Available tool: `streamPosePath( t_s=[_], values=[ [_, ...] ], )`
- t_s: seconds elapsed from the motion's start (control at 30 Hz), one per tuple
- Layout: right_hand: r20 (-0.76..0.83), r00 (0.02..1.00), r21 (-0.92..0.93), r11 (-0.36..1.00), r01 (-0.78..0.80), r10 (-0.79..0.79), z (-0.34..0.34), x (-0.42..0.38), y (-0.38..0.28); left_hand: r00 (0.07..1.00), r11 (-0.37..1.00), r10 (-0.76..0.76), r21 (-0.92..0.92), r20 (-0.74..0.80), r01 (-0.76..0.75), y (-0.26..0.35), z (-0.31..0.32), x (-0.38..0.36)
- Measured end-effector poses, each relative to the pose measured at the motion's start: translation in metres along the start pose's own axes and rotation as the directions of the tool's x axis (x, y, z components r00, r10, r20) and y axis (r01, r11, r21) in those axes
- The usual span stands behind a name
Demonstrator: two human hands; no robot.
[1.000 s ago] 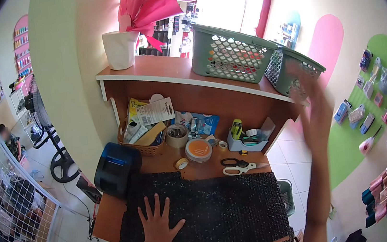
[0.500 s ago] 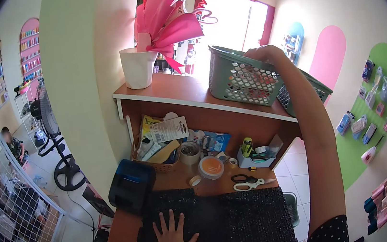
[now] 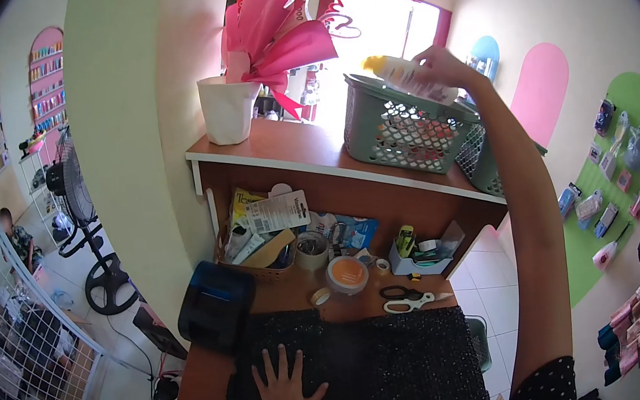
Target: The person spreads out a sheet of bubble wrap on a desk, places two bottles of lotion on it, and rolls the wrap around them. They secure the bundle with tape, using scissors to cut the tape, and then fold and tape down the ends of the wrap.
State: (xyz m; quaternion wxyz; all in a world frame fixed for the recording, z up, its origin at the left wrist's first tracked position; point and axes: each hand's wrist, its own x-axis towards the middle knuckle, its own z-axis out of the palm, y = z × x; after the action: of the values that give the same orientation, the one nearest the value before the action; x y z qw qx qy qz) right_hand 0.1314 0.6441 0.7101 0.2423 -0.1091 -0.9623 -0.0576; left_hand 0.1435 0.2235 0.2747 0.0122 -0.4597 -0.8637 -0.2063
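Right hand (image 3: 448, 68) is gripping a bottle (image 3: 398, 71) at the far basket (image 3: 358, 119). Left hand (image 3: 286, 392) is lying splayed on wrap (image 3: 392, 363).

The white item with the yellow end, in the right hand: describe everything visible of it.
The white item has a bright yellow end and a pale, smooth-looking body, perhaps plastic. Markings on the body are too blurred to read. It lies aslant, yellow end toward the picture's upper left, at the mouth of the green basket. The right hand grips it from above and covers part of it; whether it touches the basket is unclear.
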Motion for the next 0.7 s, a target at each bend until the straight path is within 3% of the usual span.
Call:
streamPosePath(
  t_s=[0.1,0.13,0.17,0.23,0.3,0.37,0.43,0.47,0.5,0.57,0.63,0.7],
  values=[
    [-0.312,0.95,0.161,0.987,0.026,0.025,-0.038,-0.017,0.001,0.999,1.0,-0.027,-0.016,0.041,0.027,0.001,-0.001,0.0],
    [-0.41,0.911,0.322,0.942,0.093,0.051,-0.048,-0.037,-0.019,0.999,1.0,-0.015,-0.021,0.044,0.016,0.001,-0.002,0.002],
    [-0.492,0.865,0.468,0.867,0.17,0.096,-0.057,-0.065,-0.049,0.999,0.999,-0.027,-0.02,0.042,0.028,0.002,-0.004,0.003],
    [-0.49,0.797,0.763,0.616,0.195,0.354,-0.061,-0.102,-0.074,0.995,0.999,-0.036,-0.019,0.092,0.038,0.004,-0.007,0.0],
    [-0.285,0.88,0.942,0.278,0.185,0.38,-0.049,-0.153,-0.077,0.999,0.998,-0.049,-0.028,0.019,0.049,0.006,-0.007,0.001],
    [-0.028,0.922,0.992,0.121,-0.021,0.386,-0.02,-0.213,-0.09,0.998,0.998,-0.054,-0.02,0.025,0.055,0.008,-0.01,0.002],
    [0.322,0.835,0.946,-0.127,-0.297,0.447,0.031,-0.273,-0.115,0.999,0.999,-0.052,-0.003,0.01,0.052,0.008,-0.006,0.002],
    [0.379,0.67,0.925,-0.277,-0.259,0.638,0.065,-0.298,-0.133,0.997,0.998,-0.065,0.004,0.052,0.065,0.009,-0.005,0.003],
    [0.536,0.674,0.844,-0.319,-0.43,0.509,0.089,-0.321,-0.143,0.997,0.997,-0.076,0.006,0.029,0.076,0.012,-0.005,0.005],
    [0.71,0.569,0.703,-0.447,-0.553,0.415,0.144,-0.368,-0.144,0.994,0.994,-0.11,0.022,0.019,0.109,0.018,-0.001,0.005],
    [0.738,0.5,0.673,-0.438,-0.596,0.453,0.183,-0.387,-0.159,0.996,0.996,-0.083,0.016,-0.017,0.083,0.028,0.003,0.006],
    [0.76,0.524,0.646,-0.532,-0.547,0.384,0.2,-0.397,-0.174,0.997,0.997,-0.081,0.0,-0.01,0.081,0.038,0.007,0.008]
  ],
)
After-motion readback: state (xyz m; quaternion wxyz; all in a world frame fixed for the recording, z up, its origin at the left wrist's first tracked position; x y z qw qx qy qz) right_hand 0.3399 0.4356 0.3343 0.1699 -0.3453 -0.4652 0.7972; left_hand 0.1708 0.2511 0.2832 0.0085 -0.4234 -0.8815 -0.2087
